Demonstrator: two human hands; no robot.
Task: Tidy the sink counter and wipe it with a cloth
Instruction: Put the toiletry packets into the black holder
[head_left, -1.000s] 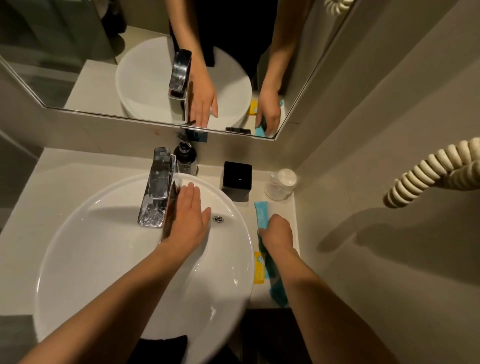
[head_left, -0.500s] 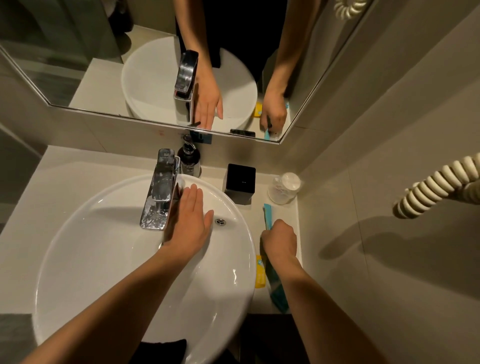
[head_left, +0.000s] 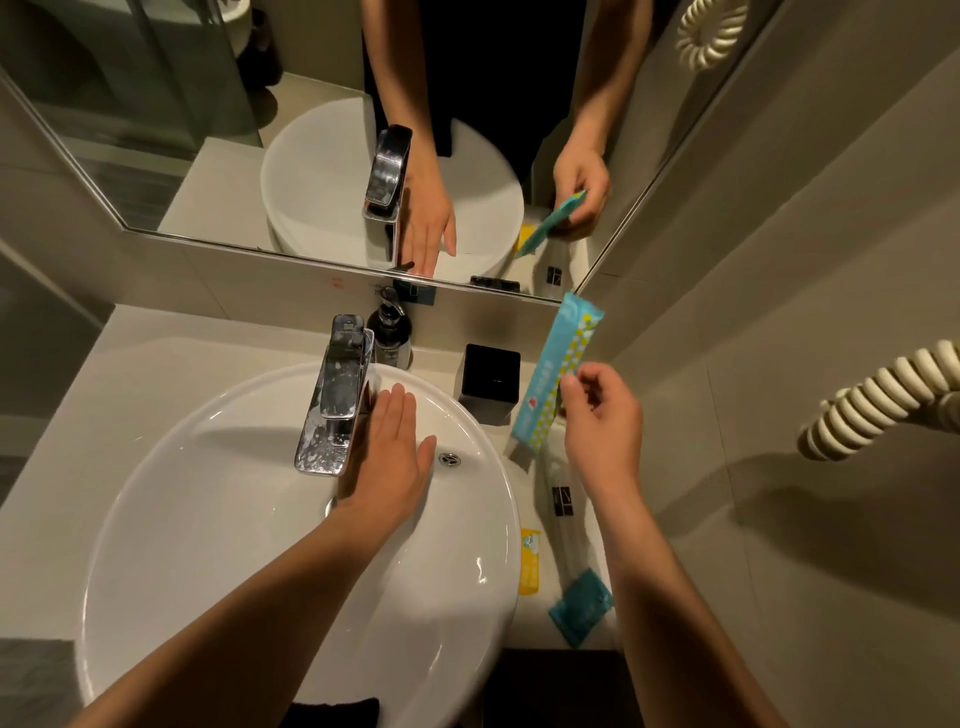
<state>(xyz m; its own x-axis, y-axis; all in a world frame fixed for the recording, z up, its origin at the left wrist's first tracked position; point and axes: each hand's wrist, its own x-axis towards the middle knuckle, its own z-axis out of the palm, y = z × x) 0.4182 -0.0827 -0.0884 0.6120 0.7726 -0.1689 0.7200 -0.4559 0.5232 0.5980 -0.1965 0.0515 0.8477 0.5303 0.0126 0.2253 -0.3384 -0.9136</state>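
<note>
Right hand (head_left: 602, 421) has lifted the long light-blue dotted sachet (head_left: 558, 371) off the counter strip (head_left: 582, 525) since 0.5 s ago; now pinched at its edge, held up at frame centre-right, w/ a clear wrapped packet (head_left: 563, 499) showing beneath. Left hand (head_left: 387, 457) lies flat, fingers spread, holding nothing, in the white round basin (head_left: 218, 519). Tidying has begun; small yellow sachet (head_left: 530, 561) and teal square sachet (head_left: 582, 605), lower right, not yet cleared; no cloth visible.

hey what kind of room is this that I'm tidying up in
Most likely a small bathroom, perhaps a hotel's: a round white basin with a chrome tap, a wall mirror above it, a pump soap bottle, and wrapped toiletry sachets such as the yellow sachet on the counter.
</note>
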